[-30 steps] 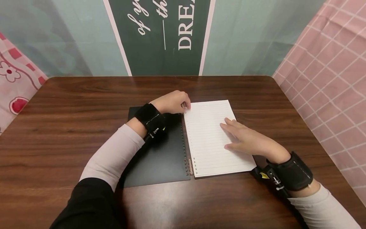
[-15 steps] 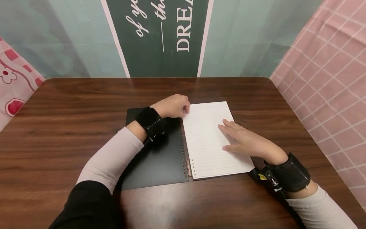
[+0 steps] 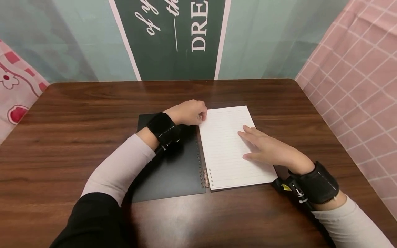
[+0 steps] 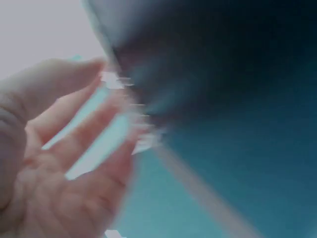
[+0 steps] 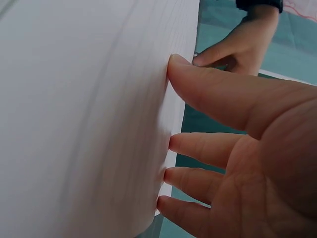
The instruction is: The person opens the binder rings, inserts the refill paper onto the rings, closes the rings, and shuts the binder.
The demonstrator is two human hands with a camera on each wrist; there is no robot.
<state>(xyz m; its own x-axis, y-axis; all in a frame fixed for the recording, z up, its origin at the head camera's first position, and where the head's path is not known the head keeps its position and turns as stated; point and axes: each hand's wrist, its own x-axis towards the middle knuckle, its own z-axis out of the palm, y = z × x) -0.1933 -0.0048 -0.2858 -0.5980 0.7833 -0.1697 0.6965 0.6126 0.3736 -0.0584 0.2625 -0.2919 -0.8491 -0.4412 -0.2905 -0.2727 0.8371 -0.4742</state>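
Note:
A loose-leaf notebook lies spread out, its black cover (image 3: 176, 175) on the left and a stack of lined white paper (image 3: 221, 148) on the right. At the far end of the spine my left hand (image 3: 187, 112) has its fingers curled. The blurred left wrist view shows its thumb and fingertips pinching the whitish ring binding (image 4: 143, 139). A coppery ring strip (image 3: 206, 179) shows at the near end of the spine, beside punched holes. My right hand (image 3: 263, 146) rests on the paper, fingers spread and fairly straight, fingertips touching the top sheet.
The notebook lies on a brown wood-grain table (image 3: 77, 137). A green and teal printed cloth (image 3: 263, 38) hangs behind the far edge. Pink checked cloth (image 3: 366, 89) borders the right side, and a patterned pink cloth (image 3: 15, 86) the left.
The left fingers shift slightly at the far end of the spine, covering the bit of ring seen a second ago. The right hand stays on the paper. The head view wobbles a little.

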